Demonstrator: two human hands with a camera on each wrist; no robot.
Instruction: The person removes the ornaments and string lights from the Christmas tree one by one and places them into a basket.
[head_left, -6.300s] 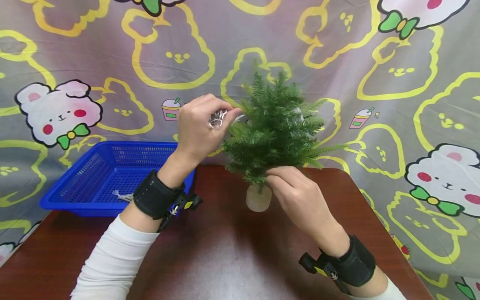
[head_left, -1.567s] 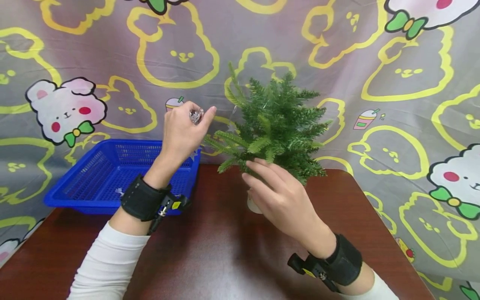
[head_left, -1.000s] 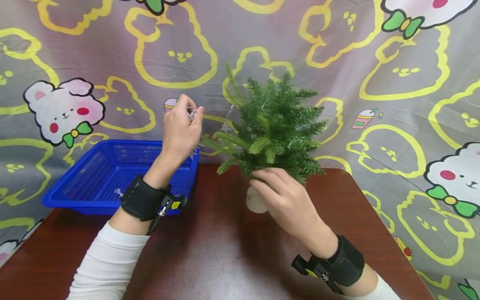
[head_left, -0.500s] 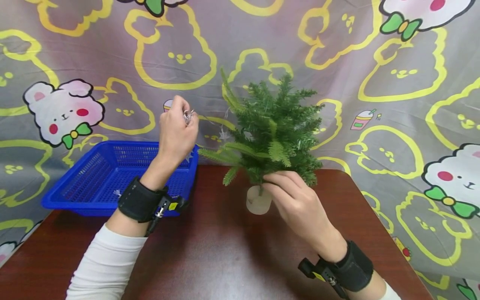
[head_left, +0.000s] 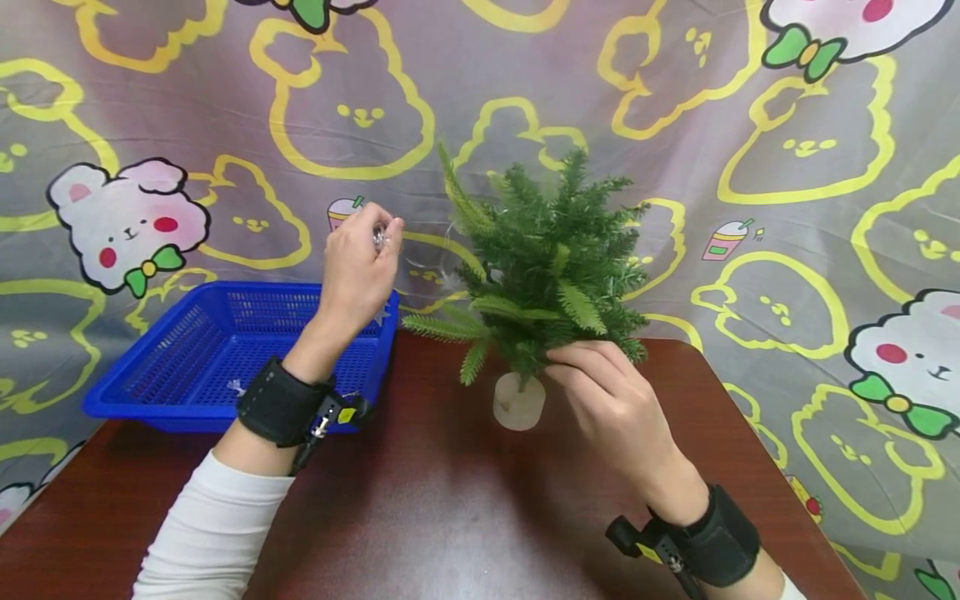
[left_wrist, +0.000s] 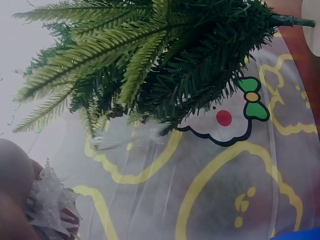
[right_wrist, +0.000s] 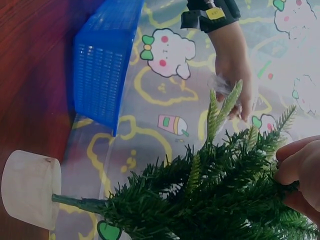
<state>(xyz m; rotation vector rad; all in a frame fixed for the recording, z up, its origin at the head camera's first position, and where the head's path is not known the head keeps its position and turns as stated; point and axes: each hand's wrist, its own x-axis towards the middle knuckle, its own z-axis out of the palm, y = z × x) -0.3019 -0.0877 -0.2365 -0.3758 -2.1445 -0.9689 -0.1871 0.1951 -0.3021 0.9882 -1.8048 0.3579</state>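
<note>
A small artificial Christmas tree stands on the table in a pale round base. My right hand pinches a low branch on its right side; in the right wrist view thumb and fingers close on the needles. To the left of the tree and apart from it, my left hand grips a bunch of clear ornaments, partly hidden by the fingers. The left wrist view shows them as clear star ornaments. Something clear and blurred hangs from the tree's left branches.
A blue plastic basket stands at the left, behind my left forearm. Small whitish pieces lie in it. The brown table meets a patterned cloth backdrop at its back edge.
My left hand has drawn back leftward from the tree. The tree has turned, its yellow-green branches swinging round, as my right hand shifted right along its lower branches. The base is more visible.
</note>
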